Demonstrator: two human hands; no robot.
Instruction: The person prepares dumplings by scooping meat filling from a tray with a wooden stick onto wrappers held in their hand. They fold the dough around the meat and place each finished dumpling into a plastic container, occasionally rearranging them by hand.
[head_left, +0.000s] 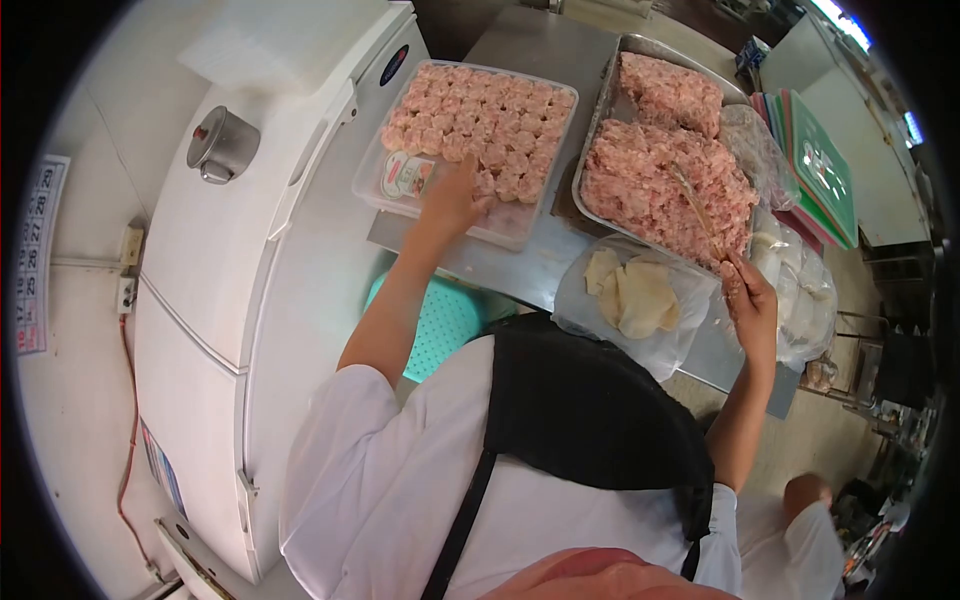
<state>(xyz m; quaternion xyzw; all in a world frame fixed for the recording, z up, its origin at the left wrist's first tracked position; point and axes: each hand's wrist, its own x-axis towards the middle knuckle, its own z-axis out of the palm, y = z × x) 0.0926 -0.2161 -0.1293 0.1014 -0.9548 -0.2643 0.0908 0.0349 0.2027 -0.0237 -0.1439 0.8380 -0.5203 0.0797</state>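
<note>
My left hand reaches over a clear plastic tray holding rows of meat-filled dumplings. Its fingertips touch the near edge of the rows, and whatever they may hold is hidden. My right hand is closed round a thin spatula, whose tip rests in the ground meat. That meat lies in a large metal pan. In front of the pan, round pale wrappers lie on a plastic bag.
Plastic bags of white items lie at right, beside colored boards. A white refrigerator with a metal pot stands at left. A turquoise basket is below the table edge. Another person's part shows at lower right.
</note>
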